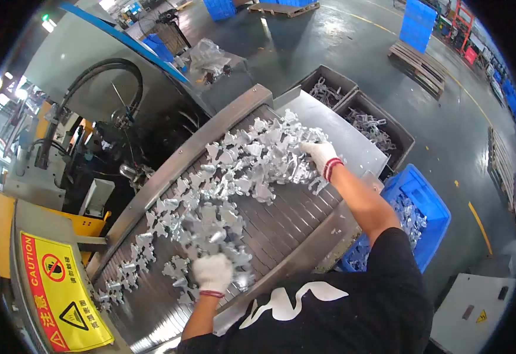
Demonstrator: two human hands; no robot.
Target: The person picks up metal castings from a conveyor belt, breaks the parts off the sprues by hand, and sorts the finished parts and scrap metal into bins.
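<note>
Many silvery cast metal parts (228, 165) lie in a heap along a slatted metal conveyor (287, 215). My left hand (213, 272), in a white glove with a red cuff, rests against the near edge of the heap; its fingers are blurred and partly hidden among parts. At the upper right end of the heap my right hand (320, 154), gloved the same way, reaches onto the parts beside a smooth metal plate (349, 133). Its fingertips touch the pieces, and whether they grip one cannot be made out.
A blue bin (438, 206) with metal parts stands right of the conveyor. Two dark crates (402, 144) of parts sit beyond the plate. A machine with a hose (137, 76) is at the left, near a yellow caution sign (72, 295). Pallets (417, 68) lie on the floor.
</note>
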